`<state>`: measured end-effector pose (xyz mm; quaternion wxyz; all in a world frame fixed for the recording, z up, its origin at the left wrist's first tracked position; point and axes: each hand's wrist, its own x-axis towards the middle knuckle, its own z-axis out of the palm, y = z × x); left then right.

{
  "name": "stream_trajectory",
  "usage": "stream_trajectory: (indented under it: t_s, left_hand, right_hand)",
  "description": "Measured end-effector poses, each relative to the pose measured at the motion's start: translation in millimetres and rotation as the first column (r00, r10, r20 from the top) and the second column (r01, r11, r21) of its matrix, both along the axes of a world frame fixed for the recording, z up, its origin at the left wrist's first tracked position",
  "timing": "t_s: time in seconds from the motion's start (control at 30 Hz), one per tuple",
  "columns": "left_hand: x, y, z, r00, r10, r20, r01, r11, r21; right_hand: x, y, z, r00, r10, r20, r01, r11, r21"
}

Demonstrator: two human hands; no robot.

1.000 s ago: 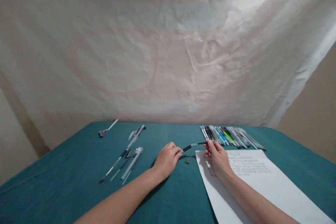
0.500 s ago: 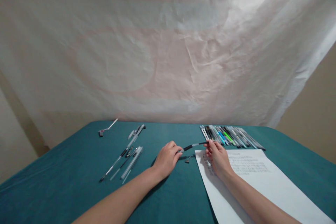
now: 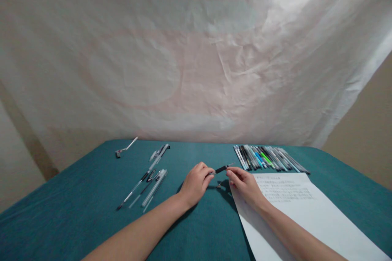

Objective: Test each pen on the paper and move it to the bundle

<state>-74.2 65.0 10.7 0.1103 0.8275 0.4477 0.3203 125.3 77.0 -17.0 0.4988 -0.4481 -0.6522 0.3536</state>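
My left hand (image 3: 197,181) is closed around one end of a pen (image 3: 220,169), whose black grip sticks out to the right between my hands. At the grip's right end, the fingers of my right hand (image 3: 245,183) pinch a thin refill (image 3: 231,165), mostly hidden by the fingers and the grip. Below the pen a small clip-like part (image 3: 219,185) lies on the cloth. My right wrist is over the left edge of a printed white sheet (image 3: 290,212).
A row of pens (image 3: 266,159) lies behind the paper. To the left are a long pen (image 3: 133,191), clear tubes (image 3: 154,187) and small pen parts (image 3: 157,154). A thin bent piece (image 3: 127,148) rests at the far left of the green cloth (image 3: 85,195). A pale sheet (image 3: 196,69) hangs behind.
My right hand has moved left, up close to the black grip, and the length of refill showing between my hands has shortened. My left hand has barely moved.
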Motion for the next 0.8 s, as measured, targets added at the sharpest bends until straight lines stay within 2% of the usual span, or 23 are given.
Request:
stream_trajectory:
  t_s: [0.07,0.13,0.3,0.5,0.63,0.73,0.8]
  left_hand:
    - [-0.2,1.3,-0.9,0.998,0.026,0.049,-0.026,1.0,0.002]
    - [-0.6,2.6,-2.0,0.995,0.043,0.09,-0.044,0.999,0.009]
    - [-1.0,3.0,-2.5,0.992,0.039,0.123,-0.041,0.999,0.011]
    - [0.2,2.1,-3.0,0.994,0.027,0.105,-0.029,0.999,0.017]
    - [0.3,1.9,-4.1,0.995,0.022,0.096,-0.025,0.999,0.028]
    - [0.0,0.9,-3.0,0.996,0.018,0.086,-0.021,0.999,0.03]
    - [-0.1,0.4,-2.0,0.997,0.013,0.082,-0.015,0.999,0.03]
  right_hand:
    - [0.6,1.7,-4.4,0.984,0.015,0.177,-0.038,0.991,0.128]
    - [1.6,2.9,-7.4,0.932,0.021,0.361,-0.112,0.966,0.234]
    - [-0.3,-1.8,-4.0,0.753,-0.019,0.657,-0.284,0.892,0.351]
    - [-4.4,-3.4,-1.6,0.588,-0.138,0.797,-0.381,0.822,0.423]
    - [-5.1,0.0,-6.9,0.552,-0.233,0.801,-0.329,0.821,0.466]
    - [-5.0,-0.1,-6.6,0.534,-0.232,0.813,-0.335,0.825,0.455]
    - [-5.3,-1.9,-3.1,0.49,-0.242,0.837,-0.358,0.82,0.447]
